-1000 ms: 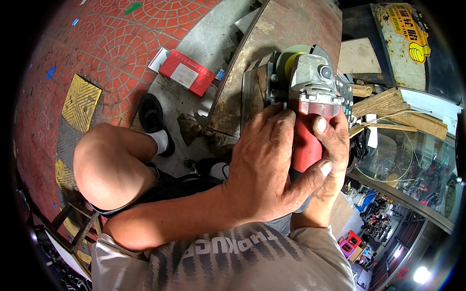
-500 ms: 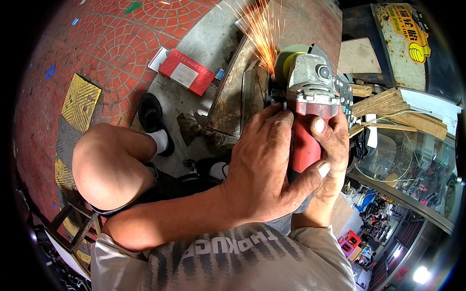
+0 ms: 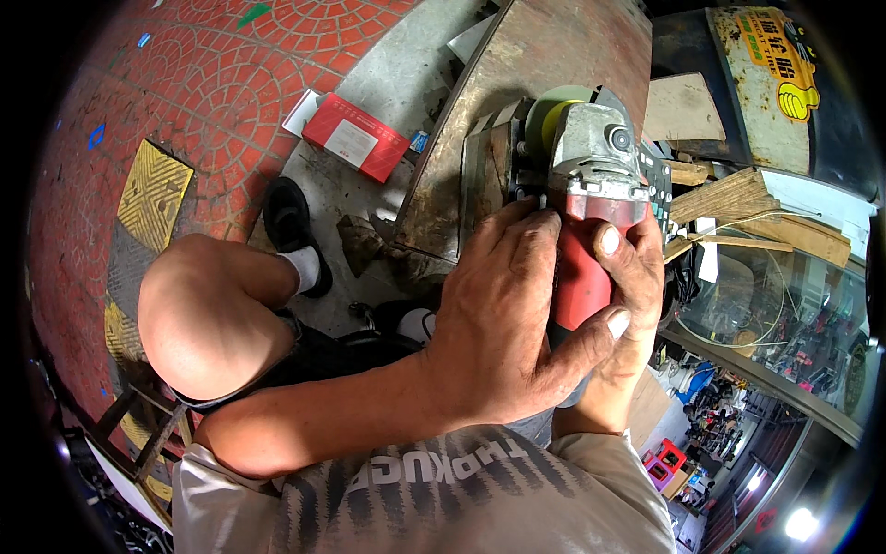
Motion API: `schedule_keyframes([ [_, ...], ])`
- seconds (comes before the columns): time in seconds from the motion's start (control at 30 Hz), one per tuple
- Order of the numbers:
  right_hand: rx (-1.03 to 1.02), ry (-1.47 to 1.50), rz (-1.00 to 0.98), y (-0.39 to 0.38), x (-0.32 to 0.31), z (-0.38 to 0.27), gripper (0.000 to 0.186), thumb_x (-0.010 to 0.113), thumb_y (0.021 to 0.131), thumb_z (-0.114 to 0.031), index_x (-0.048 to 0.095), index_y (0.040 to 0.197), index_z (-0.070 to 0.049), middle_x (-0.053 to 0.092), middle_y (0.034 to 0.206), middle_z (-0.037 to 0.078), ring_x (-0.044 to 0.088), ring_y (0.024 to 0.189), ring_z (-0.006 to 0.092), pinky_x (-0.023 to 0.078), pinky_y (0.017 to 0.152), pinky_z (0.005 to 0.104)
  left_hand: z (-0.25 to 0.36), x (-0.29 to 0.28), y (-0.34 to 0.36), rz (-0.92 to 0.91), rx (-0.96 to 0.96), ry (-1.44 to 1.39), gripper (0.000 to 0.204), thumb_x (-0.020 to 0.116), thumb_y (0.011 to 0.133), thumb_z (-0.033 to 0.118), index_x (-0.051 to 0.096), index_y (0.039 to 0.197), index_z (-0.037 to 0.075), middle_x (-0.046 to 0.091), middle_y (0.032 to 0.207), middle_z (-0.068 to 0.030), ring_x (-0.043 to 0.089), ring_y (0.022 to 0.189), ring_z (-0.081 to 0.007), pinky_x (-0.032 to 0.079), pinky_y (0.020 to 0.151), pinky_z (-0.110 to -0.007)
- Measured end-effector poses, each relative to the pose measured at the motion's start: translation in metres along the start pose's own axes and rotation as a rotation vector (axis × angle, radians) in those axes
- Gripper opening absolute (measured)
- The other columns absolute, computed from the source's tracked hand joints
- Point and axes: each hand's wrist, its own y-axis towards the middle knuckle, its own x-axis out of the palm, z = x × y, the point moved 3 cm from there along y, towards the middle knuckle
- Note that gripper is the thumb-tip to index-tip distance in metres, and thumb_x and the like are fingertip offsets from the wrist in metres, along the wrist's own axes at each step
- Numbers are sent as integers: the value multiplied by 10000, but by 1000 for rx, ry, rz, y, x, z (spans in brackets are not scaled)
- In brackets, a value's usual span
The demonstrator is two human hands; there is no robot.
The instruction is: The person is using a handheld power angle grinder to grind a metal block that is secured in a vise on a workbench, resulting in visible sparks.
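My left hand (image 3: 494, 323) is closed on the red-and-silver angle grinder (image 3: 586, 249), its thumb lying across the body. My right hand (image 3: 628, 295) grips the tool from the right, thumb on the red housing. The grinder's guarded disc (image 3: 558, 111) has a yellow part and sits against a dark, worn metal piece (image 3: 484, 166) on a rusty plate (image 3: 572, 42). The exact contact point is hidden behind the disc and head.
A red box (image 3: 369, 148) lies on concrete beside the plate. A yellow rubber piece (image 3: 152, 194) is on red paving at left, near my bent knee. Wooden boards (image 3: 729, 198), a glass-topped case (image 3: 775, 305) and a rusty sheet with a sticker (image 3: 743, 78) crowd the right.
Orange sparks sprayed upward from the disc half a second ago; none show now. My hands and the grinder have stayed almost in place throughout.
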Motion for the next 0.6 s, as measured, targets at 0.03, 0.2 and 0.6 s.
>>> schedule_keyframes([
  [0.03,-5,-7,-1,1,-1,1,1023,943,919,-160,411,1776,7,739,1453,195,768,1223,276,663,1017,403,0,0,0,-1,-1,4,775,863,1022,317,544,1573,-124,633,1498,-365,656,1352,-525,524,1171,-565],
  [0.2,-12,-44,15,1,-1,0,1026,959,915,-186,426,1768,14,737,1468,189,751,1272,274,621,1106,405,0,-1,-1,5,4,-6,765,857,1030,318,544,1568,-128,632,1495,-366,651,1354,-525,521,1175,-566],
  [0.6,-14,-31,12,0,0,1,1032,960,913,-169,420,1771,23,728,1488,193,741,1304,281,601,1142,413,-1,-2,-2,0,3,-14,777,860,1026,324,538,1579,-117,624,1505,-367,644,1365,-526,522,1176,-570],
])
